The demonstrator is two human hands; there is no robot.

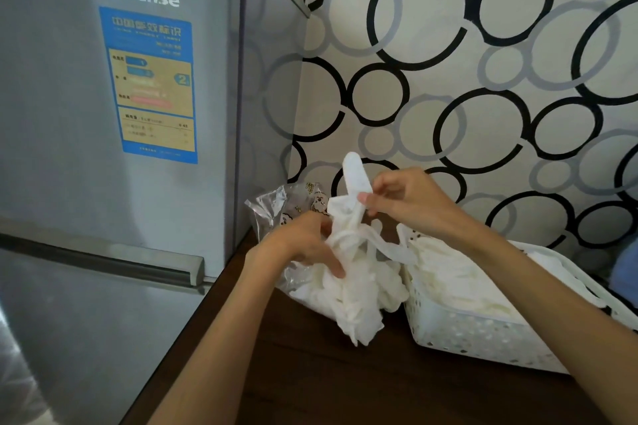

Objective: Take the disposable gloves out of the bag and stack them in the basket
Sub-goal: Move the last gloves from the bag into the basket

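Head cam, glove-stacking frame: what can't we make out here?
- Bag contents: the left hand and the glove pile hide them.
- Count of gloves in the basket: the right forearm crosses it, and the layers merge.
- Basket's far right corner: cut off by the frame edge.
- Fine print on the fridge's energy label: blurred.
- Whether the right hand pinches one glove or several: unclear.

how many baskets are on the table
1. The white basket sits at the right on the table, beside the pile of gloves; its far right end runs out of view.

"Hisense" on fridge door (pixel 103 114); blue energy label (pixel 152 86) w/ "2", rest illegible.
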